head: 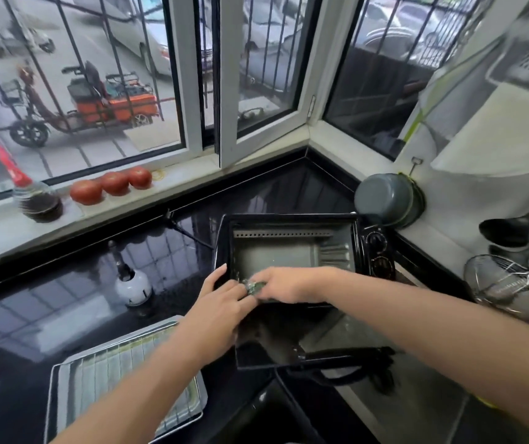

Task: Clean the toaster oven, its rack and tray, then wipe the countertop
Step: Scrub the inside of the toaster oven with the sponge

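The black toaster oven point(292, 225) stands on the dark countertop point(74, 302) with its glass door point(292, 344) folded down toward me. My right hand point(284, 283) grips a small green scouring pad point(254, 287) at the front lip of the oven's grey cavity. My left hand point(219, 298) holds the oven's left front edge, its fingers close to the pad. The wire rack point(112, 373) lies on the metal tray point(52, 395) at the lower left, beside my left forearm.
A small white round appliance point(133, 285) stands on the counter left of the oven. Three tomatoes point(114, 184) and a jar point(37, 203) sit on the window sill. A grey pot point(385, 200), a ladle point(506, 230) and a wire strainer point(506, 283) hang at right.
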